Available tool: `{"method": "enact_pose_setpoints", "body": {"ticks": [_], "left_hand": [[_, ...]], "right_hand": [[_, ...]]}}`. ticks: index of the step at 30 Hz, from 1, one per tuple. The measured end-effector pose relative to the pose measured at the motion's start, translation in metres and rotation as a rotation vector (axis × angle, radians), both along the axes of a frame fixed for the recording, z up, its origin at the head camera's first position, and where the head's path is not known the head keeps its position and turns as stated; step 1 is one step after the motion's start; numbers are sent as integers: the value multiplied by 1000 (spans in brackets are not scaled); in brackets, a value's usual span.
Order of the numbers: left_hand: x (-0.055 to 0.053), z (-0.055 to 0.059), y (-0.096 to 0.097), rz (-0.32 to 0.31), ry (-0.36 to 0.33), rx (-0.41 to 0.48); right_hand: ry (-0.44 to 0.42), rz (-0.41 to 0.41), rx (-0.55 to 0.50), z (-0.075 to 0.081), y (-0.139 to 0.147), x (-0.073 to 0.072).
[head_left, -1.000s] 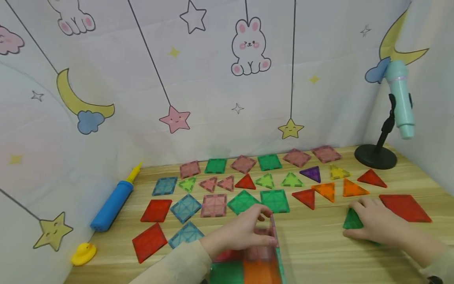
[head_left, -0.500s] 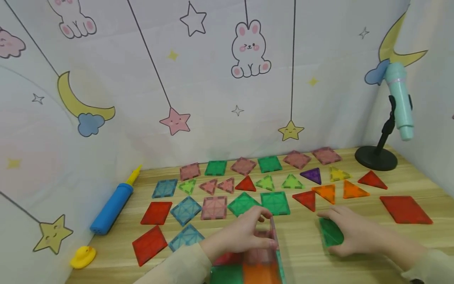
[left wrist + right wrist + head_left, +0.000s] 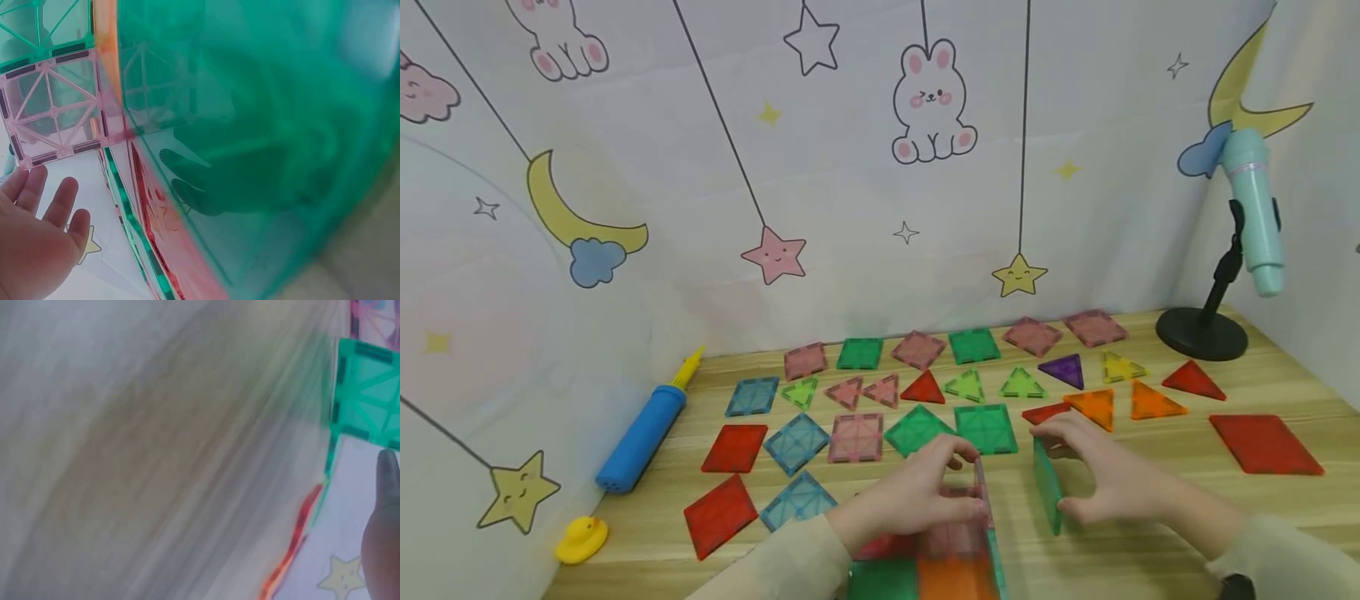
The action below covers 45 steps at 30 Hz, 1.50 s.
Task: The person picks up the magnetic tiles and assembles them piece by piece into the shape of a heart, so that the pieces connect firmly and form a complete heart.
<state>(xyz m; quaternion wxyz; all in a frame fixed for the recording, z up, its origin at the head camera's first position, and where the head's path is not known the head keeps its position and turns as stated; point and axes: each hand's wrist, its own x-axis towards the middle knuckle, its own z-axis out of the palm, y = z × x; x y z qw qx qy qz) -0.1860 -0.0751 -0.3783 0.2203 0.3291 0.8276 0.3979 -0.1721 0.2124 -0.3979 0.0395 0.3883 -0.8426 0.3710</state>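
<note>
A person's right hand (image 3: 1105, 475) has its grip pinching a translucent green four-sided plastic tile (image 3: 1047, 487) between fingers and thumb, held upright above a wood-grained counter (image 3: 1097, 562). Left of it, near but apart, is a box (image 3: 953, 577) of see-through green, orange, pink and red tiles. The left hand (image 3: 917, 492) reaches over this box, its grip pinching an upright translucent pink tile (image 3: 982, 487) on the box's right side. Beyond, flat coloured squares (image 3: 856, 437) and triangles (image 3: 1157, 402) lie in loose rows; a yellow toy duck (image 3: 582, 539) sits far left.
</note>
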Motion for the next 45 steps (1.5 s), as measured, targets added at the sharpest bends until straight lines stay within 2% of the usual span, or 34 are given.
{"method": "enact_pose_setpoints", "body": {"ticks": [4,10,15,23,29,31,34,36,42,45], "left_hand": [[-1,-1,2,22,-47,51],[0,-2,3,45,-67,64],[0,-2,2,57,-74,72],[3,-1,2,78,-78,83],[3,-1,3,116,-13,57],[2,-1,5,122,-41,51],[1,-1,6,120,-123,70],[2,-2,7,131,-142,69],[3,-2,8,176,-11,10],[2,-1,9,178,-4,-2]], "right_hand": [[-49,56,-21,-1,-4,-1],[-215,143,-56,2,-6,-2],[-322,114,-40,7,-8,-1],[-422,85,-7,10,-25,-8],[-388,127,-21,6,-31,-9],[-368,143,-33,4,-33,-9],[-326,141,-50,1,-35,-9],[-289,134,-62,0,-37,-9],[-226,80,-85,-4,-40,-9],[-238,44,-81,-4,-41,-8]]}}
